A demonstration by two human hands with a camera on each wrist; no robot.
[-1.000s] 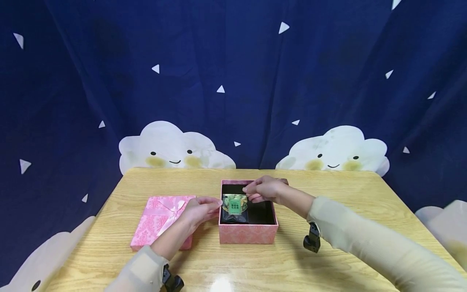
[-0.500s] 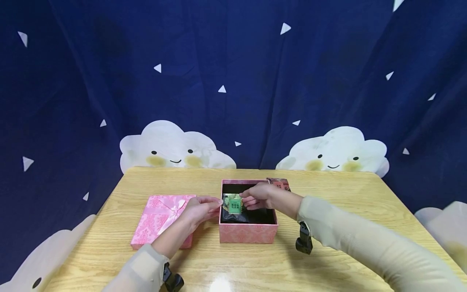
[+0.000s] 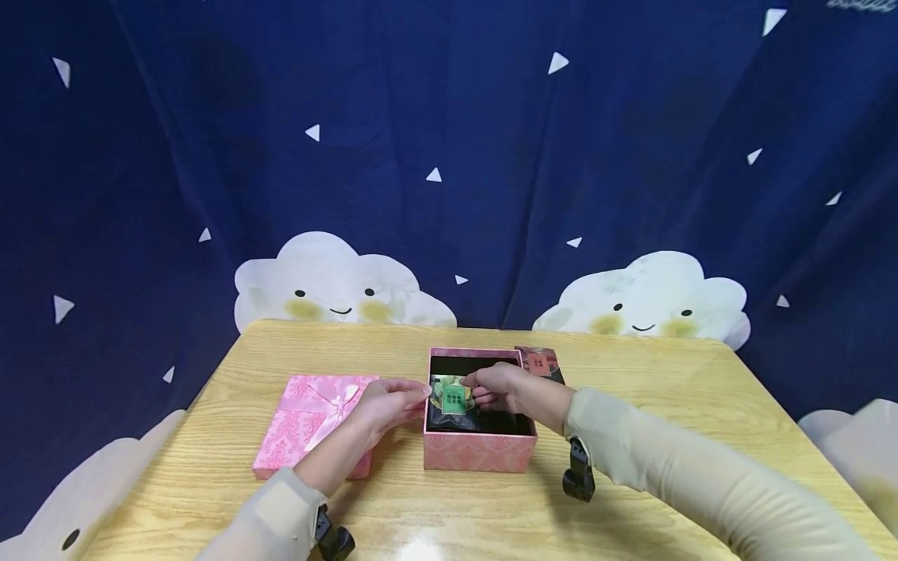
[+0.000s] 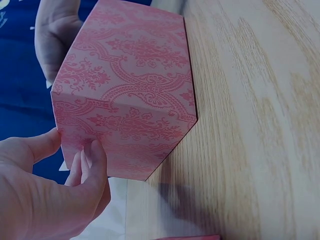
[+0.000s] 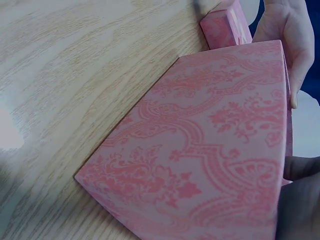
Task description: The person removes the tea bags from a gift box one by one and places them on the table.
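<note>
A pink patterned gift box point(image 3: 480, 453) stands uncovered on the table, its inside black. At its left wall, my left hand point(image 3: 393, 401) pinches the rim. In the left wrist view the thumb is at the edge and curled fingers point(image 4: 95, 160) lie against the outside. A black snack packet point(image 3: 445, 421) with a green label leans in the left half of the box. My right hand point(image 3: 501, 386) reaches into the box from the right, fingers curled at the packet's upper right edge. Its fingertips are partly hidden behind the box wall in the right wrist view.
The pink box lid point(image 3: 302, 417) with a ribbon bow lies left of the box, partly behind the left forearm. A dark packet with a red label point(image 3: 539, 362) lies behind the box's right back corner. A cloud-patterned blue curtain point(image 3: 491, 156) hangs behind the wooden table point(image 3: 631, 374).
My right hand has moved lower into the box, over the packet's right edge, uncovering more of the red-label packet behind. My left hand stays at the box wall. The view shifts slightly.
</note>
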